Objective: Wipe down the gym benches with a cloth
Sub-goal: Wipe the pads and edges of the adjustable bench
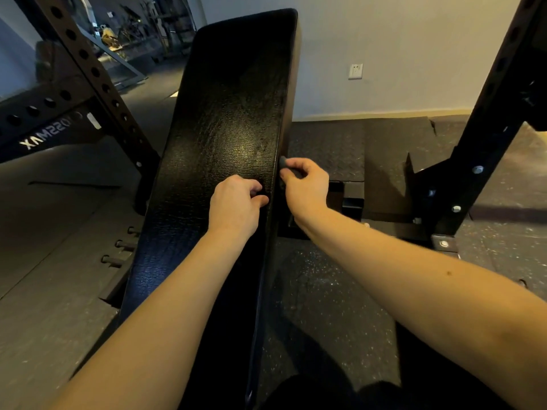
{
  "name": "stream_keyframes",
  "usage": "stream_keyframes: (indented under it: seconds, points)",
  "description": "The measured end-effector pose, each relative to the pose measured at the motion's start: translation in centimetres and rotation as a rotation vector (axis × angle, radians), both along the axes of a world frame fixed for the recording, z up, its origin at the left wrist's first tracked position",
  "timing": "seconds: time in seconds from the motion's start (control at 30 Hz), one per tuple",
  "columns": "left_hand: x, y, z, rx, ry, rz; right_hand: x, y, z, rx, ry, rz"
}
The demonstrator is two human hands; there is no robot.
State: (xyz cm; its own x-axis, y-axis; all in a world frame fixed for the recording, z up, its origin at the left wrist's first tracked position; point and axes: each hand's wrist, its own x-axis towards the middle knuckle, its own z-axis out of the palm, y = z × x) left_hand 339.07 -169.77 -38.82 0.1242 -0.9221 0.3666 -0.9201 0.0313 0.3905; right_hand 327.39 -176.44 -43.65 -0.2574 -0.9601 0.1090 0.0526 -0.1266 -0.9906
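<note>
Working at the right edge of the long black gym bench (225, 113), which runs from the bottom centre of the frame up toward the top, the person has both hands close together at mid-frame. The right hand (306, 184) sits just off the pad's side. Its fingers (296, 164) and thumb are curled in and pinch a small grey scrap, probably the cloth (282, 163), against the side seam; the placement suits cleaning the edge rather than the top. Little of the cloth shows, so its size and fold are unclear. The left hand (236, 205) rests on the pad just inside that edge, likely to steady the reach. Its fingers are curled toward the thumb, but the dark gap between them hides whether they hold anything. A perforated rack upright (88, 69) slants across the upper left.
</note>
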Motion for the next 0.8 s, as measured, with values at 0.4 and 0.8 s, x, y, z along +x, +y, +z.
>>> stream_keyframes:
  seconds: [0.4, 0.8]
  points:
    - [-0.2, 0.6, -0.1, -0.016, 0.059, 0.013, -2.3, 7.0, -1.5, 0.122, 0.045, 0.198]
    - [-1.0, 1.0, 2.1, 0.11, 0.078, -0.401, -7.2, 7.2, 4.2, 0.141, -0.039, 0.315]
